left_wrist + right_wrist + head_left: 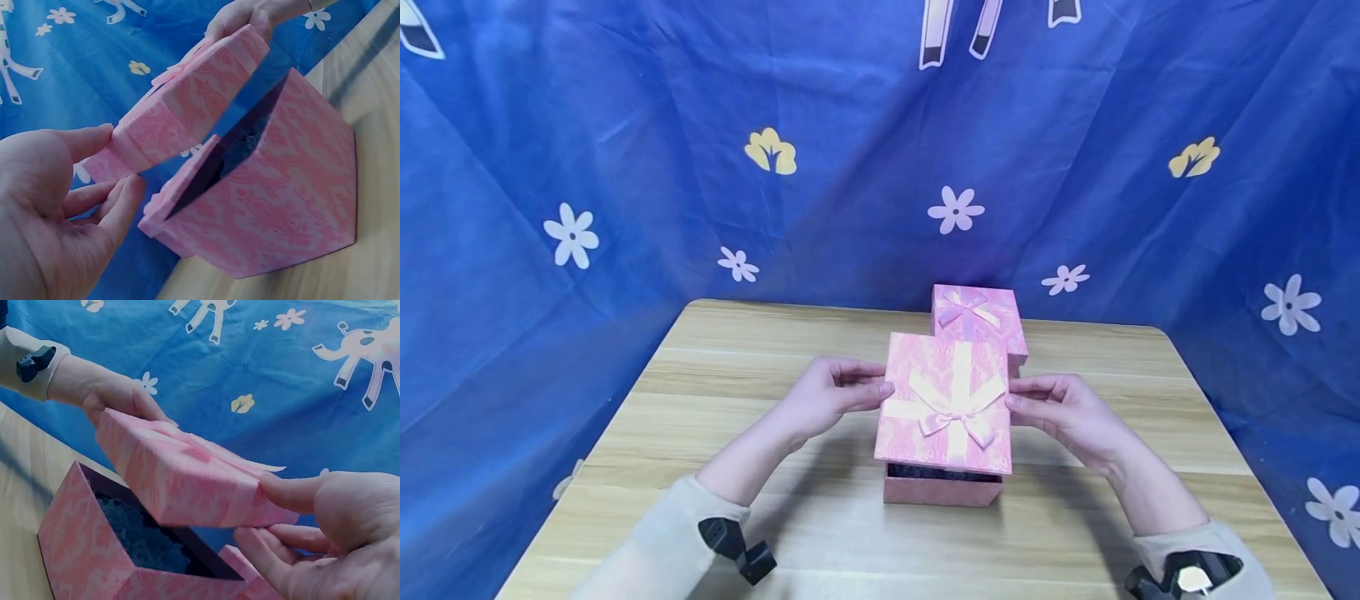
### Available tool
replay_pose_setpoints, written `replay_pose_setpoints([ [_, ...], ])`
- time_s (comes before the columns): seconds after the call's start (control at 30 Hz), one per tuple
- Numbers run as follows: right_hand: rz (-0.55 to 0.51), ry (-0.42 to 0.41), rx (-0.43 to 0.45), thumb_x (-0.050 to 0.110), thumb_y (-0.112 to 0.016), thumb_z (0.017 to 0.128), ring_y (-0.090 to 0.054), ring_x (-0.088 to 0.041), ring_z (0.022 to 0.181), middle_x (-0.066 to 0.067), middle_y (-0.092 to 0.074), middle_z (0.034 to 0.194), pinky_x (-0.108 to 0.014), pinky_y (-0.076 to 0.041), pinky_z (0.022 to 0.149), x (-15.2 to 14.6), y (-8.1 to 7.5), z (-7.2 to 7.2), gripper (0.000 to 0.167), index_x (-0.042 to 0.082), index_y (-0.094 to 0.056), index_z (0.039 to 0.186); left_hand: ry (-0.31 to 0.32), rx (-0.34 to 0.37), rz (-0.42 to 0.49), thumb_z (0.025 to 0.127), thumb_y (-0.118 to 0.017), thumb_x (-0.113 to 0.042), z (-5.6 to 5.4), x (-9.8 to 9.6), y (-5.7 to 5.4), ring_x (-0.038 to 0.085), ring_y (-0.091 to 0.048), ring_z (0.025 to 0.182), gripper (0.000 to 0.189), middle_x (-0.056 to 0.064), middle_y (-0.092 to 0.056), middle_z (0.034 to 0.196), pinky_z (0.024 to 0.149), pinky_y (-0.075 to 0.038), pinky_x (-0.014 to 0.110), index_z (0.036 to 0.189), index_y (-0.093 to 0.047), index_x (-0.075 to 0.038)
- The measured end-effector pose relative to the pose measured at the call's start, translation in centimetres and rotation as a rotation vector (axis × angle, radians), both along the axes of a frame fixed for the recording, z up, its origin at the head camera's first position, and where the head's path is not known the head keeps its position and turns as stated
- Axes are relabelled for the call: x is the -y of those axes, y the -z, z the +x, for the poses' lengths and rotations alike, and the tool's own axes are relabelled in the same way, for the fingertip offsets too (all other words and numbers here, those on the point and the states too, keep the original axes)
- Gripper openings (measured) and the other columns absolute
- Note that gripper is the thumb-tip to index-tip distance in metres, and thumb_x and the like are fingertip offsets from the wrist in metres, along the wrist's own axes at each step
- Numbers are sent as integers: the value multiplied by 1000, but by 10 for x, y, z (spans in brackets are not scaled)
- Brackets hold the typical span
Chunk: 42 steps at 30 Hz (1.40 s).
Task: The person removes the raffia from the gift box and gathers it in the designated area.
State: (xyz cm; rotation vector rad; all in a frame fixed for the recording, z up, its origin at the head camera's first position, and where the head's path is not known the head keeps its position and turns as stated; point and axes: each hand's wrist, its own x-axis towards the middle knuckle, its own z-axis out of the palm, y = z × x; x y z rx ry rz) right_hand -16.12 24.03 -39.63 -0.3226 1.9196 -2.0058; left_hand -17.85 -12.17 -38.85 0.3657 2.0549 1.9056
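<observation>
A pink patterned box lid (947,450) with a pale ribbon bow (957,417) is held tilted above an uncovered pink box (942,492). My left hand (831,392) pinches the lid's left side between thumb and fingers. On the opposite side, my right hand (1060,412) pinches it the same way. Both wrist views show a gap between lid and box. Inside the box, bluish shredded filler (137,534) lies against dark inner walls.
Behind the uncovered box stands a second pink box with a bow (977,312), its lid on. Both rest on a wood-grain table (760,350). A blue curtain (850,167) with flower prints hangs behind the table and along its sides.
</observation>
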Motion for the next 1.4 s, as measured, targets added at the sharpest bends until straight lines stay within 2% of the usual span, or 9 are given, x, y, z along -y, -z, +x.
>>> replay_pose_setpoints([
  [0.2,-8,119,-94,-8,-72,96,-75,-19,103,-8,-78,117,-38,-62,92,7,-10,-2,41,-14,-63,136,-113,-192,-86,93,-84,-9,-4,-4,-11,21,-76,97,35,12,-79,111,85,-63,34,125,-76,3],
  [0.33,44,206,-140,-2,-75,97,-70,-15,116,-15,-71,133,-31,-57,99,15,-21,1,51,-9,-57,144,-179,-290,-84,99,-78,-12,-2,-10,-19,23,-76,105,30,11,-78,117,88,-62,32,126,-76,0],
  [0.5,-1,235,-112,4,-65,105,-57,-14,135,-23,-44,159,-30,-48,109,28,-34,3,49,-7,-47,149,-195,-224,115,110,-60,-16,3,-20,-25,31,-66,126,35,22,-69,131,100,-57,38,132,-67,11],
  [0.67,-136,155,-55,23,-50,114,-47,-27,145,-28,-38,161,-37,-42,116,32,-40,3,55,-14,-37,153,-237,-120,235,112,-58,-24,2,-25,-27,32,-64,129,42,23,-67,134,102,-56,41,129,-68,12],
  [0.8,-145,137,-35,42,-42,115,-51,-28,142,-24,-50,155,-37,-43,116,31,-39,2,71,-16,-32,156,-267,-80,260,111,-60,-27,2,-26,-30,33,-65,127,44,24,-67,133,100,-57,41,124,-69,13],
  [0.97,-138,129,-48,45,-41,115,-61,-22,132,-19,-63,143,-38,-46,113,33,-41,1,75,-19,-35,153,-295,-71,277,108,-65,-25,2,-27,-33,31,-67,123,42,24,-69,128,97,-59,38,117,-72,15],
  [1.1,-142,159,-77,41,-46,114,-62,-22,130,-16,-68,137,-38,-47,113,34,-43,2,63,-14,-52,145,-311,-80,271,106,-68,-23,3,-28,-35,31,-68,121,39,23,-70,127,96,-59,37,114,-73,15],
  [1.23,-180,210,-91,33,-53,113,-64,-20,128,-9,-71,132,-38,-47,112,37,-44,1,36,5,-74,125,-353,-96,246,102,-74,-23,4,-29,-37,29,-71,117,36,21,-74,120,94,-60,35,111,-76,12],
  [1.4,-201,240,-97,22,-58,112,-69,-16,120,-4,-75,123,-35,-50,109,40,-46,1,24,18,-82,109,-387,-122,180,97,-82,-26,4,-30,-38,25,-75,108,32,14,-78,111,93,-60,33,108,-81,4],
])
